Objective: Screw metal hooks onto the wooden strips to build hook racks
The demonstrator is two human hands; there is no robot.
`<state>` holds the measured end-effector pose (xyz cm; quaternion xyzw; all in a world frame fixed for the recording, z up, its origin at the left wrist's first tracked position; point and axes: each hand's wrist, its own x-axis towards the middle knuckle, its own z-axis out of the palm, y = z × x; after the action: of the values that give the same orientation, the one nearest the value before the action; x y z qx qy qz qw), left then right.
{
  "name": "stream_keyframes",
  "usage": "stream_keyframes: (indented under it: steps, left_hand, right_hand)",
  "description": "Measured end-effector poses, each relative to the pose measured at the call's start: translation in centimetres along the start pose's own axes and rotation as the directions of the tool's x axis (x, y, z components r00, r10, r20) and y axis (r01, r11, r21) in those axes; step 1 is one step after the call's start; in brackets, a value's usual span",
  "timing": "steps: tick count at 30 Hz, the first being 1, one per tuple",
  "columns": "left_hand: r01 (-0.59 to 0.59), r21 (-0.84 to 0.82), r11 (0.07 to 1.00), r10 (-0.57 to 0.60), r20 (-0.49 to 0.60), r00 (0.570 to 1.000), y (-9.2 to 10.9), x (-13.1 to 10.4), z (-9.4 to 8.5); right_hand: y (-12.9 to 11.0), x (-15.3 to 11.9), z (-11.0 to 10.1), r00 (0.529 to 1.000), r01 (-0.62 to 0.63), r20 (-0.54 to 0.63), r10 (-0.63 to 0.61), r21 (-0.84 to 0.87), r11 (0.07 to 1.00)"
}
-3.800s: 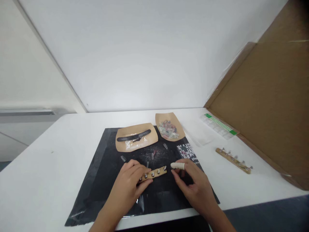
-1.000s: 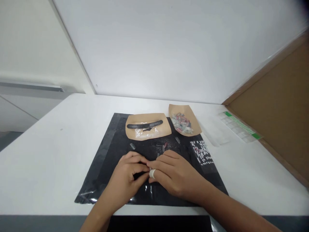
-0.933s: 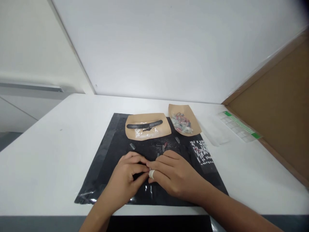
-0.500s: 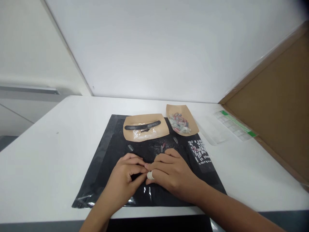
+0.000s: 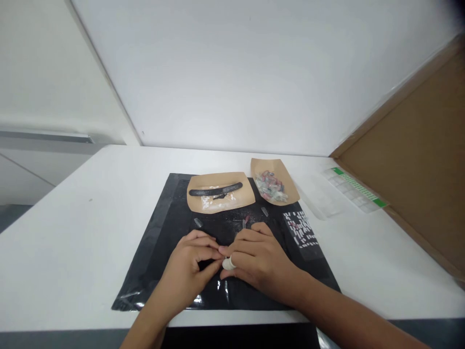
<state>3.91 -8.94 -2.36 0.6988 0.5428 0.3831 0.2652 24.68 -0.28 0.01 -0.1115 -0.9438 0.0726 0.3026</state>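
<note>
Over the black plastic mat (image 5: pixel 145 271), the fingertips of my left hand (image 5: pixel 187 261) and my right hand (image 5: pixel 259 259) meet. Both are closed in a pinch; whatever sits between the tips is too small and covered to make out. A white wrap (image 5: pixel 228 263) circles one right finger. Just beyond the hands lie clear false nail tips, one at left (image 5: pixel 198 222), one at right (image 5: pixel 265 211). Between them a clear tip (image 5: pixel 244 224) rests by a reddish one (image 5: pixel 248 218). Right of my right hand is a sheet with rows of small white pieces (image 5: pixel 301 230).
A brown paper tray (image 5: pixel 249 196) at the mat's back holds a black nail file (image 5: pixel 215 189) and white bits. Another brown tray (image 5: pixel 288 182) contains many coloured nail tips. Farther right lies a clear plastic case (image 5: pixel 358 189) with a green-edged label, near a cardboard panel (image 5: pixel 410 135).
The view has shifted slightly. My hands keep almost the same pose, fingertips together, with the right fingers moved only a little. The things on the mat stay where they were.
</note>
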Motion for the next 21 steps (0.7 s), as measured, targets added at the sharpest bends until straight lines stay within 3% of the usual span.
stream_keyframes:
  steps: [10,21]
  left_hand:
    - [0.051,-0.005,0.999,-0.051,0.019,0.999,0.4,0.1,-0.1]
    - [0.032,0.007,0.999,-0.033,0.022,0.999,0.1,0.1,-0.1]
  right_hand:
    - [0.8,0.0,-0.4,1.000,0.002,-0.006,-0.002,0.050,0.999]
    - [1.2,-0.1,-0.6,0.996,-0.062,-0.050,0.078,0.262,0.963]
